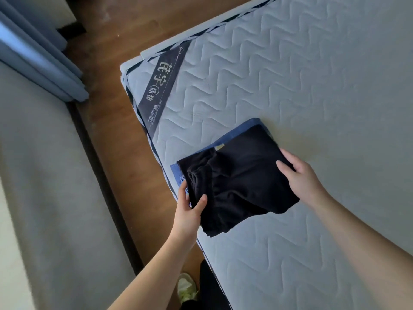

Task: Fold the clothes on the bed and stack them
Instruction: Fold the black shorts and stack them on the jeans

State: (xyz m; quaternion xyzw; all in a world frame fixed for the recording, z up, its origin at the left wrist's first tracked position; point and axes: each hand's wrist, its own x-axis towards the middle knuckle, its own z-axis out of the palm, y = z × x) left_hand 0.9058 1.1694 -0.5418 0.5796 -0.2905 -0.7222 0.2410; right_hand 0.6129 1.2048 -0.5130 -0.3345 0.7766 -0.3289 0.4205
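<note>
Clothes number two: a folded black garment [241, 177] lies on a folded blue one [237, 133], mostly hidden beneath it, near the bed's [312, 86] edge. Left hand [190, 211] pinches the black garment's near corner, thumb on top, fingers behind it. Right hand [299, 177] grips its right edge; its fingertips are hidden under the cloth.

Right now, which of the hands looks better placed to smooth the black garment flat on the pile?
Probably the right hand: it lies over the black garment, whereas the left hand pinches its edge.
</note>
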